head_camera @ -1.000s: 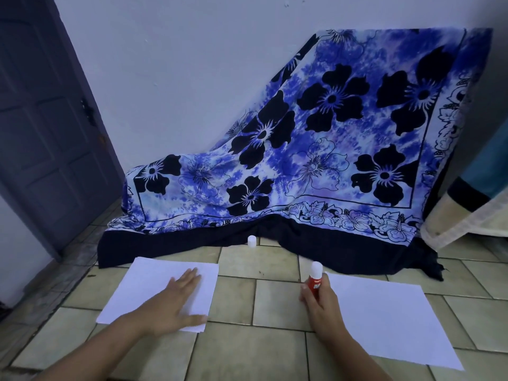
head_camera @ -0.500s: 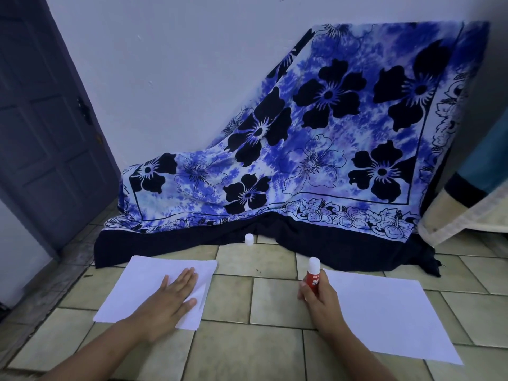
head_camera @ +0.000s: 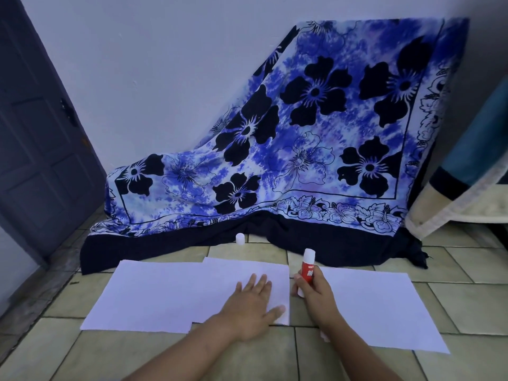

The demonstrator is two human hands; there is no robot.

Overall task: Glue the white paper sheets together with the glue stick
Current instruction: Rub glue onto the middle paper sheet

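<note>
Glue stick (head_camera: pixel 308 266) upright in right hand (head_camera: pixel 313 294); left hand (head_camera: pixel 251 307) presses sheets (head_camera: pixel 165 295)

1. left hand (head_camera: pixel 253 306): bare, back and all five fingers in view.
2. right hand (head_camera: pixel 316 294): bare, back and knuckles in view.
3. left forearm (head_camera: pixel 178 356): bare up to frame edge.
4. right forearm (head_camera: pixel 357 353): bare too, up to frame edge.

On the floor (head_camera: pixel 110 353), two overlapped paper sheets (head_camera: pixel 178 295) lie at 10 o'clock and a third sheet (head_camera: pixel 384 306) at 2 o'clock, with the glue stick (head_camera: pixel 308 266) between them. Its cap (head_camera: pixel 240 239) sits at 12, just before the draped cloth (head_camera: pixel 302 160).
</note>
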